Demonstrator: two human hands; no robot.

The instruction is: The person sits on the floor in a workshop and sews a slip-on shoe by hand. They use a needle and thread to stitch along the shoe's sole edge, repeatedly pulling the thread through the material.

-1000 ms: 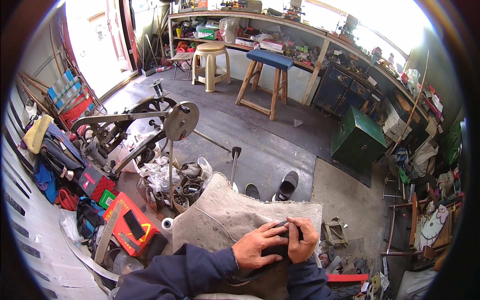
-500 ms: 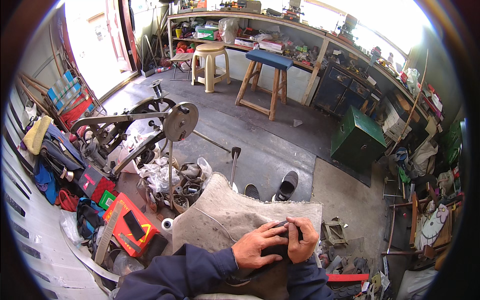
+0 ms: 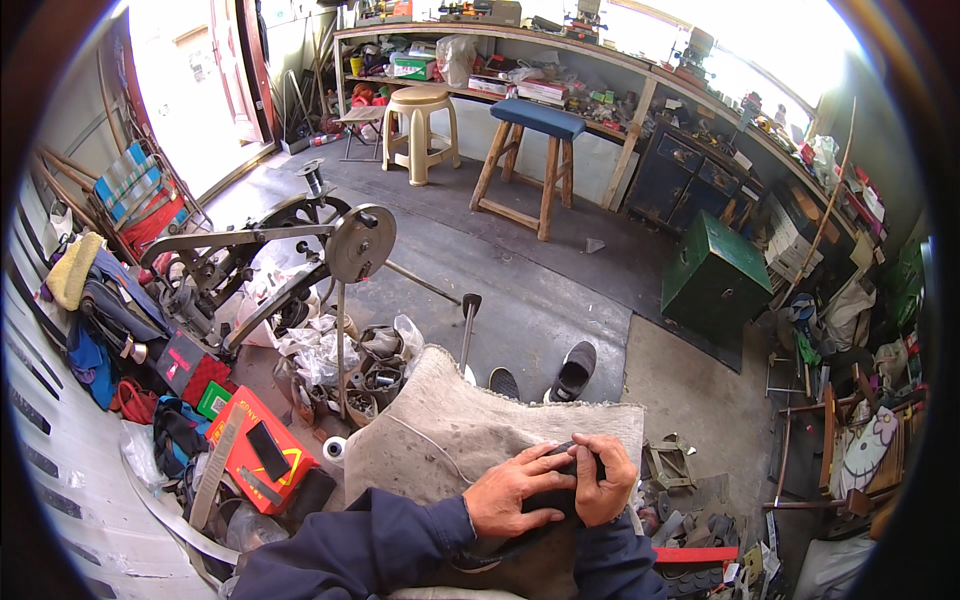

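Note:
A dark item that looks like a black shoe [image 3: 562,503] lies over my lap, mostly hidden by my hands and sleeves. My left hand [image 3: 512,492] presses on its left side, fingers reaching across its top. From the right, my right hand [image 3: 605,482] grips its upper edge with bent fingers, close against the left fingertips. Under both hands a stained grey-beige cloth [image 3: 410,415] covers my lap, and a thin pale cord [image 3: 432,438] runs across it. Beyond the cloth's far edge, a black slip-on shoe [image 3: 574,372] rests on the floor.
A hand-cranked machine [image 3: 360,243] stands front left, above bags of small parts [image 3: 375,375]. Left of my lap, a phone [image 3: 267,450] lies on an orange box [image 3: 245,425]. Farther off are a blue-topped stool [image 3: 540,118], a beige stool [image 3: 420,100] and a green box [image 3: 718,270].

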